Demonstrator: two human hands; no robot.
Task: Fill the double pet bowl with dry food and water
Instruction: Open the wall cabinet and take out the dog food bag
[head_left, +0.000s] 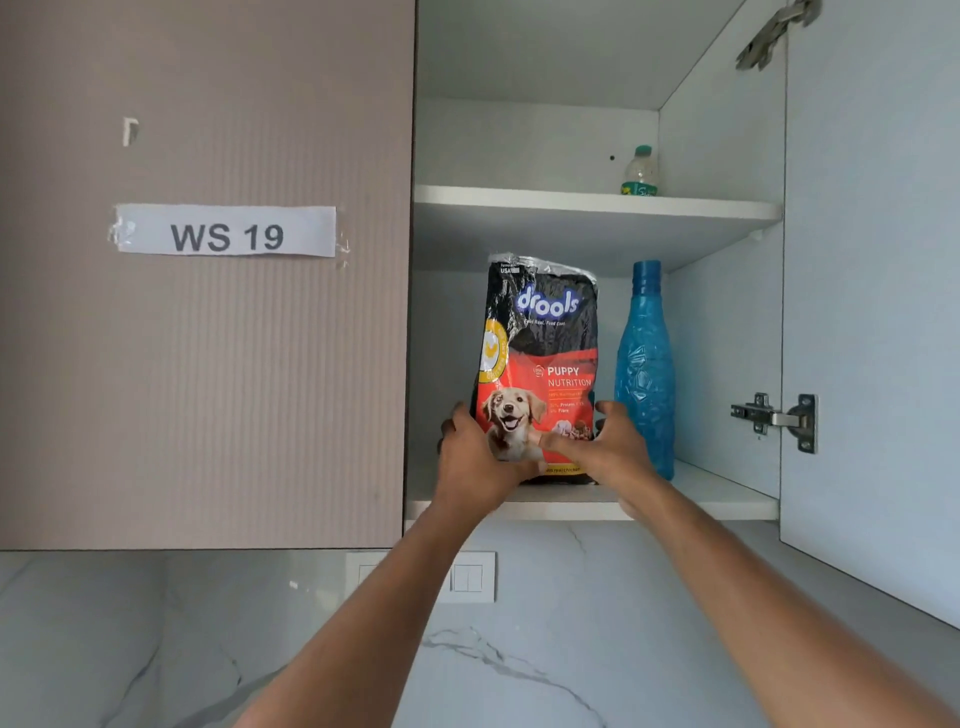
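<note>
- One food bag (540, 358) stands upright on the lower shelf (727, 493), near its front edge.
- Two hands: left hand (475, 462) and right hand (602, 447) grip the bag's bottom corners from either side.
- Two bottles: a blue bottle (645, 364) just right of the bag, a small clear bottle (640, 171) on the upper shelf (519, 200).
- Free shelf room lies right of the blue bottle; the cupboard door (872, 260) stands open.

Glossy plastic, matt laminate, polished marble

The food bag (540, 358) is crinkled glossy plastic; the blue bottle (645, 374) faceted translucent plastic; the cupboard door (208, 364) matt with fine ribbing; shelves (597, 205) smooth white; hinge (776, 420) bright metal; wall (519, 665) veined glossy marble
</note>
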